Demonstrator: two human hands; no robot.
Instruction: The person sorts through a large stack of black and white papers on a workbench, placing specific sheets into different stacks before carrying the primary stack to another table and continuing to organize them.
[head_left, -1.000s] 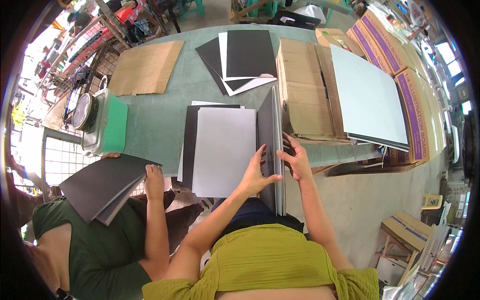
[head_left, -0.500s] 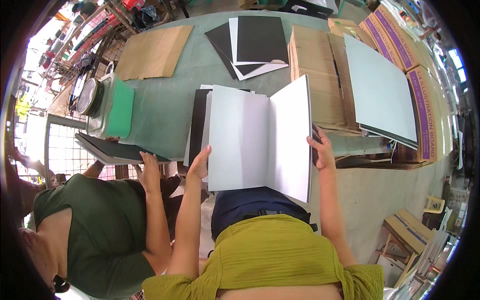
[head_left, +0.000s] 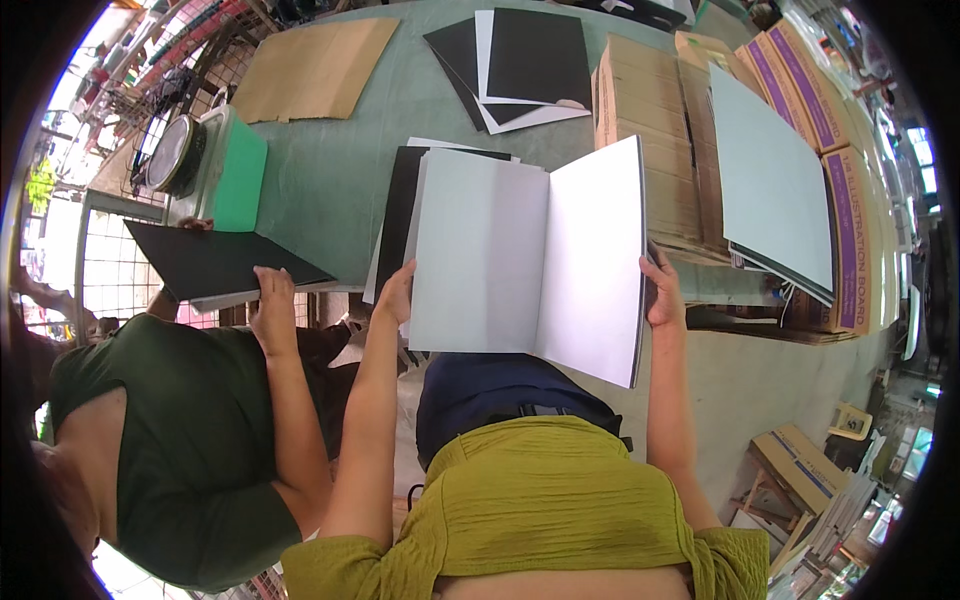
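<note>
A stack of white-faced boards (head_left: pixel 482 255) is spread apart like an open book in front of my waist. My left hand (head_left: pixel 397 294) is closed on its left edge, thumb at the side. On the opposite edge my right hand (head_left: pixel 664 290) grips the raised right part, with its fingers partly hidden behind. Beyond the held boards, more black and white boards (head_left: pixel 396 215) lie on the green table (head_left: pixel 320 190), partly covered. Farther back rests a loose fan of black and white boards (head_left: pixel 540 55).
A co-worker at left holds a black board (head_left: pixel 215 262). Near that person stands a green container (head_left: pixel 240 170) with a round-lidded jar (head_left: pixel 173 153). Brown cardboard (head_left: pixel 315 68) lies at the back left. Cartons (head_left: pixel 650 150) and leaning white boards (head_left: pixel 770 185) occupy the right.
The held boards are opened slightly wider, with my right hand shifted right. The co-worker's black board is tilted up and shows more of its face. The whole view has shifted a little.
</note>
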